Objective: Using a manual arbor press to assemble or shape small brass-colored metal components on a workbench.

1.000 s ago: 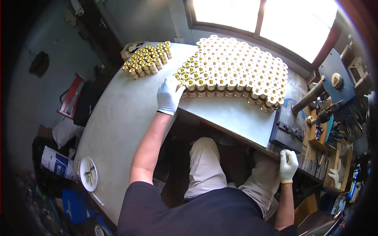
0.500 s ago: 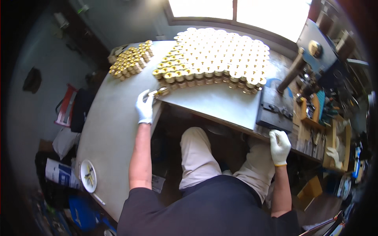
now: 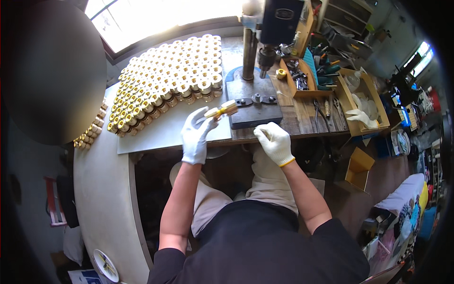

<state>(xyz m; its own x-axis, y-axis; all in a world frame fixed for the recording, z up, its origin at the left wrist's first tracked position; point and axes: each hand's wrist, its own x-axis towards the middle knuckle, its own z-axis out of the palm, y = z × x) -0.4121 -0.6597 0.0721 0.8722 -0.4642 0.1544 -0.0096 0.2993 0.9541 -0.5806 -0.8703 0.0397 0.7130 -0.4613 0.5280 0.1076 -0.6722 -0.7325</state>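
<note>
In my white-gloved left hand (image 3: 195, 137) a brass fitting (image 3: 222, 110) is pinched between thumb and fingers. It lies tilted in the air, just left of the drill press base (image 3: 257, 116) with its small clamp fixture (image 3: 257, 99). My right hand (image 3: 274, 142), in a cream knit glove with a yellow cuff edge, has its fingers curled together at the front edge of that base. What it holds, if anything, is hidden. To the left, a large block of stacked brass fittings (image 3: 165, 78) stands in rows on the pale board.
The drill press column (image 3: 248, 57) and chuck (image 3: 266, 57) rise behind the base. Pliers (image 3: 320, 113), a wooden box of small parts (image 3: 302, 78) and a box of gloves (image 3: 362, 102) stand right. A blurred dark round shape (image 3: 52, 71) covers the upper left.
My view has swung right toward the drill press. My left hand has brought the brass fitting from beside the stacked rows to the press base. My right hand has also moved nearer the base's front.
</note>
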